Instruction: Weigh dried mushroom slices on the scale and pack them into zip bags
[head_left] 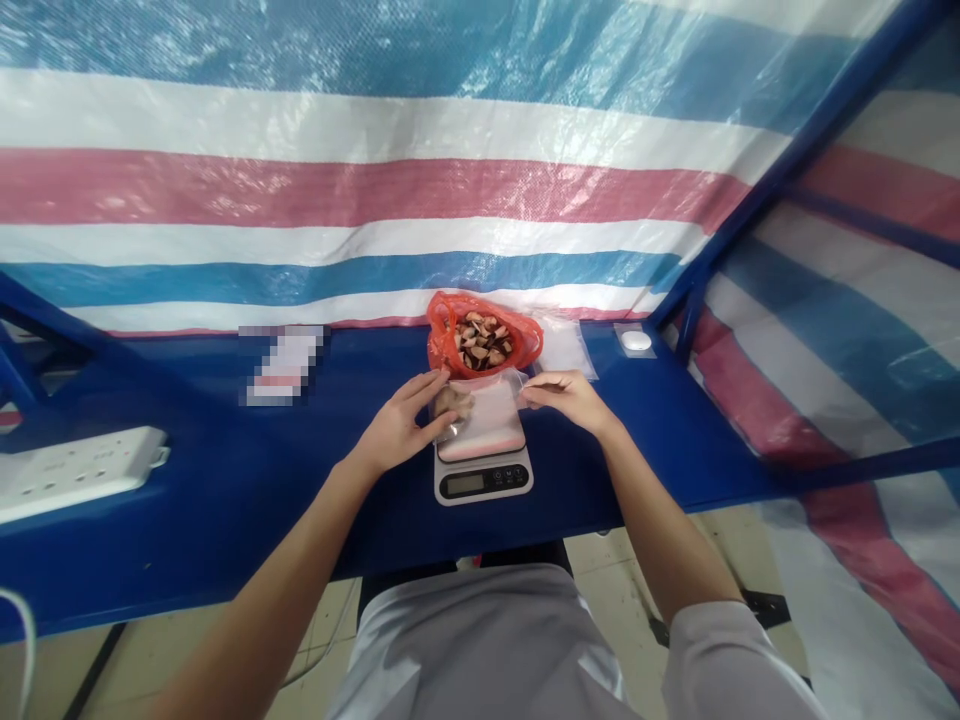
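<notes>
A clear plastic bag (480, 420) lies on the pan of a digital kitchen scale (484, 476), with a small heap of brown pieces inside its left end. My left hand (401, 425) grips the bag's left side, fingers curved over its mouth. My right hand (564, 398) pinches the bag's upper right edge between fingertips and thumb. Just behind the scale sits an orange-red plastic bag (480, 338), open and holding many brown pieces, possibly dried mushroom slices. It touches the clear bag's top edge.
A stack of flat clear bags (562, 345) and a small white round item (636, 340) lie to the right on the blue table (187, 480). A blurred packet (283, 365) lies left, and a white power strip (75, 470) sits at the left edge. Striped tarpaulin (375, 190) hangs behind.
</notes>
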